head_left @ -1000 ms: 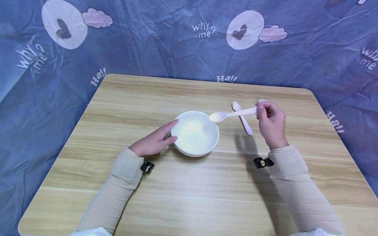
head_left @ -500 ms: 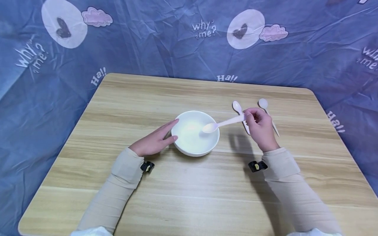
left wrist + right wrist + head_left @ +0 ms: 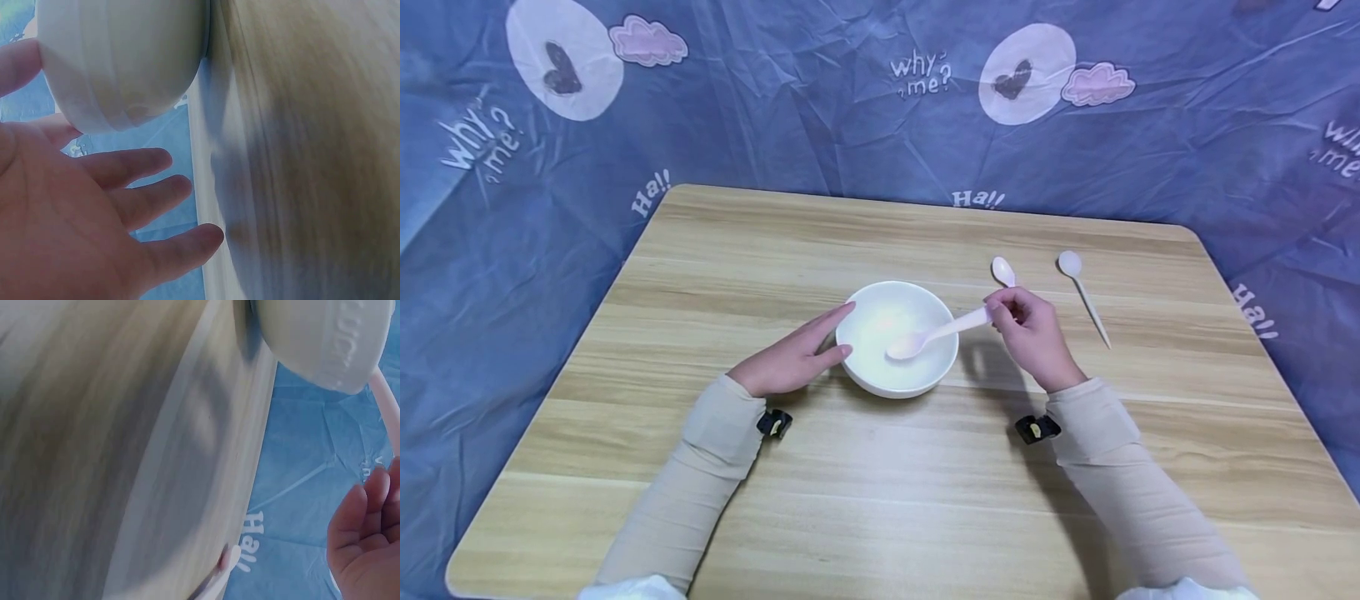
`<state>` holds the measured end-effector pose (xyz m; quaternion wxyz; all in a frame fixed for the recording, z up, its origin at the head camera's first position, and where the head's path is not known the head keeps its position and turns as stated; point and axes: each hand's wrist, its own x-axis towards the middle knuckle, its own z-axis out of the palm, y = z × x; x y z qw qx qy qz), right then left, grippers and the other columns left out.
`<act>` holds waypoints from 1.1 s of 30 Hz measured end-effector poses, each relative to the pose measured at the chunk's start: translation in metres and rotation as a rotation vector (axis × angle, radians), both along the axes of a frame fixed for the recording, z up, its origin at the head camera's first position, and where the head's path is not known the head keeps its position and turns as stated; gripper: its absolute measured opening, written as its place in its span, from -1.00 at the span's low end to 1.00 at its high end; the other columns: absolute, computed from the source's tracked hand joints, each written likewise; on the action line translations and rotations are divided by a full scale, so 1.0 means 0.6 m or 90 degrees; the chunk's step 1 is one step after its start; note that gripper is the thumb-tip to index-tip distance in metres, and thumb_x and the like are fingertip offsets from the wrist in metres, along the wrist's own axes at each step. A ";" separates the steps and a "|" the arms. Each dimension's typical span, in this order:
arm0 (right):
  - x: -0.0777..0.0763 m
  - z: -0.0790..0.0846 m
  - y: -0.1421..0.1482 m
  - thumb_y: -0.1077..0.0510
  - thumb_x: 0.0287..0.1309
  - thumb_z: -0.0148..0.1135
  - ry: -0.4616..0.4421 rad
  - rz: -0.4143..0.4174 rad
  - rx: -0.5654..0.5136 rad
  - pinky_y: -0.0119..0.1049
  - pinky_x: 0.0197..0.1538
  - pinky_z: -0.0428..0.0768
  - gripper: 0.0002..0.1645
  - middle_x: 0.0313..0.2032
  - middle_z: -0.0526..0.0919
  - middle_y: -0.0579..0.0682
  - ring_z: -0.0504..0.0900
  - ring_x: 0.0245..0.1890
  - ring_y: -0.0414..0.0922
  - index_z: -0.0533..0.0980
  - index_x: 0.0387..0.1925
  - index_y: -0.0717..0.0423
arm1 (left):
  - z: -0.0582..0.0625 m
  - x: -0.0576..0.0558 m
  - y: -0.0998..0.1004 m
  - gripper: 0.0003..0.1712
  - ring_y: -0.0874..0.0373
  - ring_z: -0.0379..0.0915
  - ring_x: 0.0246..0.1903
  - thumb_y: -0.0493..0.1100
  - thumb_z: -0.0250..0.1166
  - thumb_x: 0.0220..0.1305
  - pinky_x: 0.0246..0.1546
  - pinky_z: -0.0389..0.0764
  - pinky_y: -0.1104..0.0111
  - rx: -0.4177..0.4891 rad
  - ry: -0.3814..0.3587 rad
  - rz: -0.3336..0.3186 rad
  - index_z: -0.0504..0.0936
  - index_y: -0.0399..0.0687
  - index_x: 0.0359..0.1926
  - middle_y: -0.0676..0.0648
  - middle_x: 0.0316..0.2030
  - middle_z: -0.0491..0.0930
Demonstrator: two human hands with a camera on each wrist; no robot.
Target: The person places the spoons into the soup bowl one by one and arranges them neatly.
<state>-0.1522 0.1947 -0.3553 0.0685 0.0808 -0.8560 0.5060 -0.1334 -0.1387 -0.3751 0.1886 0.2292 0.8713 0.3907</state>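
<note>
A white bowl (image 3: pixel 891 379) stands upright on the wooden table. My left hand (image 3: pixel 793 354) touches its left rim with thumb and forefinger; in the left wrist view the other fingers stretch out apart from the bowl (image 3: pixel 125 69). At the right side, my right hand (image 3: pixel 1033 337) pinches the handle of a pale pink spoon (image 3: pixel 958 325). This spoon slants down over the right rim, its head inside the bowl. Whether its tip touches the bottom, I cannot tell. In the right wrist view the handle (image 3: pixel 386 406) shows between bowl and curled fingers.
Behind my right hand lies another pale spoon (image 3: pixel 1002 271), its handle mostly hidden by the hand. Farther right is a round-headed white spoon (image 3: pixel 1070 264) with a thin tapering handle. A blue printed cloth (image 3: pixel 820 100) hangs beyond the table's back edge (image 3: pixel 850 200).
My right hand has moved left and toward me, lowering the spoon's head from beside the rim into the bowl. The round-headed spoon has come into sight. My left hand and the bowl have stayed put.
</note>
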 end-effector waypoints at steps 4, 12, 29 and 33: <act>0.002 -0.001 -0.006 0.21 0.29 0.09 -0.009 0.028 0.016 -0.48 -0.50 0.38 -0.78 -0.51 0.50 0.02 0.41 -0.52 -0.27 0.55 -0.29 0.33 | 0.000 0.000 0.000 -0.23 0.13 -0.31 0.46 0.28 -0.12 0.39 0.42 -0.10 0.13 0.000 -0.002 -0.001 -0.23 0.34 0.48 0.14 0.48 -0.23; 0.004 -0.001 -0.014 0.20 0.28 0.12 -0.022 0.048 0.041 -0.48 -0.50 0.38 -0.80 -0.48 0.52 -0.01 0.42 -0.52 -0.27 0.55 -0.28 0.31 | 0.000 -0.001 0.000 -0.23 0.13 -0.31 0.46 0.25 -0.11 0.40 0.42 -0.11 0.14 0.004 0.002 -0.005 -0.23 0.32 0.48 0.14 0.47 -0.23; 0.007 -0.003 -0.006 0.15 0.29 0.11 -0.014 0.046 0.077 -0.47 -0.43 0.43 -0.75 -0.44 0.55 0.06 0.46 -0.48 -0.26 0.55 -0.25 0.29 | -0.003 0.001 0.001 -0.22 0.14 -0.31 0.45 0.30 -0.12 0.38 0.42 -0.11 0.13 0.003 -0.002 -0.003 -0.24 0.35 0.48 0.16 0.47 -0.24; 0.009 -0.003 -0.001 0.13 0.30 0.11 -0.011 0.042 0.084 -0.48 -0.42 0.45 -0.73 -0.42 0.56 0.07 0.47 -0.47 -0.25 0.56 -0.24 0.29 | 0.000 0.002 0.002 -0.23 0.10 -0.30 0.46 0.25 -0.10 0.40 0.42 -0.11 0.13 0.011 -0.003 -0.003 -0.22 0.31 0.48 0.14 0.47 -0.23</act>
